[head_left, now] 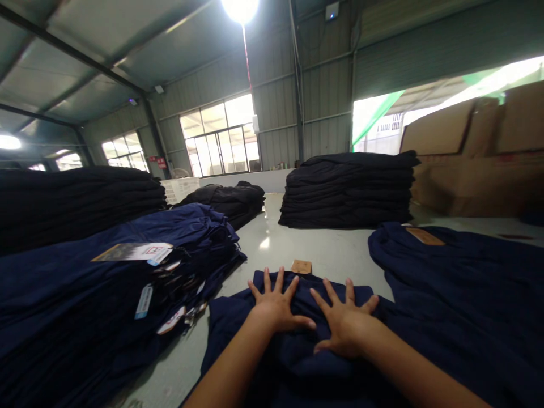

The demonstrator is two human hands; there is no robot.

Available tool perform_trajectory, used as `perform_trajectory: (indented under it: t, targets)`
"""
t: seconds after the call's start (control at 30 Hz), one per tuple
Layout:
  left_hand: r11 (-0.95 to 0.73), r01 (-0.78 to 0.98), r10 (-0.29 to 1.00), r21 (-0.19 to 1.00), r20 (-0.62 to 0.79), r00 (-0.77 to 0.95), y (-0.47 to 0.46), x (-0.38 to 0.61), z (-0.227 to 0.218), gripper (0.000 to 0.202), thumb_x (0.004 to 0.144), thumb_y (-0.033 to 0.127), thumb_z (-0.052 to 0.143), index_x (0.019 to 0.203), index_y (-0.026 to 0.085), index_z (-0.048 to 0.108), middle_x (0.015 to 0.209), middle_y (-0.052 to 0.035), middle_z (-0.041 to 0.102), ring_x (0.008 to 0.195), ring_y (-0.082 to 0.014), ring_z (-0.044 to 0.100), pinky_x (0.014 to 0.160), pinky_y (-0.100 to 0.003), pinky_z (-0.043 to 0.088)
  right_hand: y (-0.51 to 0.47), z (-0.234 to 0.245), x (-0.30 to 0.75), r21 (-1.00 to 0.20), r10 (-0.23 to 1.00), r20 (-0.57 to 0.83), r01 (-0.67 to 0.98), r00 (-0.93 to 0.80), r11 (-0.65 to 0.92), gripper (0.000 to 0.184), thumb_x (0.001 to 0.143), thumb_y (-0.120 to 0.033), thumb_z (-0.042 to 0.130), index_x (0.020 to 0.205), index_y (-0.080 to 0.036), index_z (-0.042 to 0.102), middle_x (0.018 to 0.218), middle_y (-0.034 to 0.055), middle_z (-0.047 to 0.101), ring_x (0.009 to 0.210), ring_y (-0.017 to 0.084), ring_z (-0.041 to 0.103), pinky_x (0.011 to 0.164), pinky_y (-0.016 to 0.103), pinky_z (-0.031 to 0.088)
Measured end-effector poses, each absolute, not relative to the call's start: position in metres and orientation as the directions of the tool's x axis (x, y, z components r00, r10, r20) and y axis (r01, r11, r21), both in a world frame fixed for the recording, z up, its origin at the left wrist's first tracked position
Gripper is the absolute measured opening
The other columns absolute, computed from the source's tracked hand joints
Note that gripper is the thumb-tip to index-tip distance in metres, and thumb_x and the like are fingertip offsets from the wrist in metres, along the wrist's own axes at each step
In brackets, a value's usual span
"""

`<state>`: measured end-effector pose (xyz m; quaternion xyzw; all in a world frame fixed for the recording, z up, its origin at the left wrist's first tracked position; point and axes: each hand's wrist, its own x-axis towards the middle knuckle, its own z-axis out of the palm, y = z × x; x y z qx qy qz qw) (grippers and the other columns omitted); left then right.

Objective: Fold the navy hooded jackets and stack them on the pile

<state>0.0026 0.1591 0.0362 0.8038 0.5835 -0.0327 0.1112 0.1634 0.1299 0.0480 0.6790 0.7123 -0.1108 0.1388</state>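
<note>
A dark navy garment [293, 351] lies on the table in front of me. My left hand [276, 309] rests flat on it with fingers spread. Just to its right, my right hand [344, 323] presses down on the same garment, fingers also spread. Neither hand holds anything. A small brown tag [301, 266] sits at the garment's far edge, just beyond my fingertips.
A tall pile of navy garments with hang tags [127, 272] fills the left. Another navy garment with a brown patch [459, 283] lies at right. Black stacks [348, 190] stand further back on the grey table [297, 238]. Cardboard boxes [476, 153] stand at far right.
</note>
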Motion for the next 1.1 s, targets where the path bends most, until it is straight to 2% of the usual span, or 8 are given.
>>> perform_trajectory:
  t: [0.17, 0.37, 0.43, 0.53, 0.63, 0.73, 0.87, 1.1]
  targets:
    - [-0.208, 0.953, 0.896, 0.220, -0.347, 0.276, 0.181, -0.005, 0.004, 0.110, 0.053, 0.085, 0.047, 0.138, 0.044, -0.010, 0.147, 0.0047, -0.024, 0.125, -0.0473, -0.026, 0.080, -0.082, -0.009, 0.152, 0.026, 0.174, -0.034, 0.866, -0.498, 0.999, -0.038, 0.024, 0.099, 0.065, -0.050, 0.060, 0.136, -0.048, -0.008, 0.150, -0.0095, -0.020, 0.130, 0.048, -0.015, 0.085, 0.081, 0.016]
    - [-0.213, 0.950, 0.888, 0.229, -0.360, 0.286, 0.181, -0.008, 0.005, 0.110, 0.055, 0.083, 0.048, 0.139, 0.042, -0.011, 0.148, 0.0037, -0.023, 0.126, -0.0485, -0.025, 0.080, -0.082, -0.008, 0.152, 0.029, 0.176, -0.065, 0.839, -0.541, 0.997, -0.060, 0.029, 0.098, 0.065, -0.055, 0.059, 0.138, -0.046, -0.006, 0.150, -0.0076, -0.019, 0.129, 0.049, -0.016, 0.086, 0.080, 0.015]
    - [-0.232, 0.947, 0.897, 0.222, -0.327, 0.297, 0.180, -0.007, 0.009, 0.105, 0.059, 0.082, 0.047, 0.141, 0.041, -0.004, 0.151, 0.0006, -0.014, 0.127, -0.0497, -0.020, 0.081, -0.081, -0.009, 0.150, 0.030, 0.176, -0.069, 0.847, -0.527, 0.997, -0.065, 0.033, 0.098, 0.065, -0.056, 0.060, 0.138, -0.046, -0.004, 0.151, -0.0066, -0.017, 0.129, 0.049, -0.015, 0.085, 0.081, 0.016]
    - [-0.298, 0.929, 0.938, 0.220, -0.112, 0.328, 0.180, -0.003, 0.015, 0.075, 0.074, 0.074, 0.038, 0.139, 0.038, 0.027, 0.151, -0.0048, 0.018, 0.133, -0.0462, -0.002, 0.086, -0.078, -0.010, 0.150, 0.033, 0.179, -0.066, 0.862, -0.501, 0.997, -0.076, 0.050, 0.097, 0.063, -0.057, 0.062, 0.138, -0.048, 0.003, 0.152, -0.0047, -0.010, 0.130, 0.050, -0.011, 0.083, 0.083, 0.012]
    - [-0.396, 0.890, 0.915, 0.227, 0.175, 0.362, 0.184, 0.003, 0.017, 0.040, 0.091, 0.051, 0.032, 0.119, 0.032, 0.053, 0.135, -0.0035, 0.045, 0.132, -0.0309, 0.026, 0.099, -0.070, -0.002, 0.156, 0.037, 0.183, -0.155, 0.910, -0.370, 0.979, -0.185, 0.136, 0.075, 0.067, -0.060, 0.056, 0.136, -0.041, 0.032, 0.153, 0.0013, 0.009, 0.132, 0.048, -0.004, 0.085, 0.082, 0.009]
    - [-0.475, 0.847, 0.871, 0.239, 0.264, 0.414, 0.187, 0.008, 0.012, 0.027, 0.092, 0.032, 0.038, 0.111, 0.027, 0.056, 0.129, -0.0025, 0.050, 0.123, -0.0205, 0.039, 0.107, -0.058, 0.010, 0.168, 0.036, 0.187, -0.249, 0.973, -0.022, 0.944, -0.230, 0.218, 0.040, 0.085, -0.042, 0.039, 0.117, -0.028, 0.059, 0.140, 0.0080, 0.042, 0.131, 0.035, 0.027, 0.097, 0.065, 0.024]
    - [-0.505, 0.835, 0.861, 0.220, 0.193, 0.470, 0.188, 0.010, 0.002, 0.039, 0.083, 0.033, 0.055, 0.120, 0.027, 0.048, 0.131, -0.0059, 0.046, 0.124, -0.0241, 0.038, 0.106, -0.058, 0.015, 0.180, 0.027, 0.190, -0.226, 0.968, 0.138, 0.945, -0.210, 0.238, 0.041, 0.089, -0.022, 0.029, 0.118, -0.023, 0.058, 0.114, 0.0093, 0.063, 0.106, 0.017, 0.055, 0.091, 0.032, 0.038]
    - [-0.506, 0.838, 0.862, 0.207, 0.150, 0.483, 0.189, 0.009, -0.003, 0.048, 0.077, 0.035, 0.059, 0.122, 0.026, 0.045, 0.127, -0.0076, 0.045, 0.120, -0.0280, 0.038, 0.105, -0.056, 0.018, 0.182, 0.017, 0.188, -0.130, 0.965, 0.184, 0.969, -0.185, 0.210, 0.031, 0.087, -0.032, 0.040, 0.102, -0.024, 0.067, 0.096, 0.0079, 0.071, 0.093, 0.023, 0.061, 0.085, 0.037, 0.034]
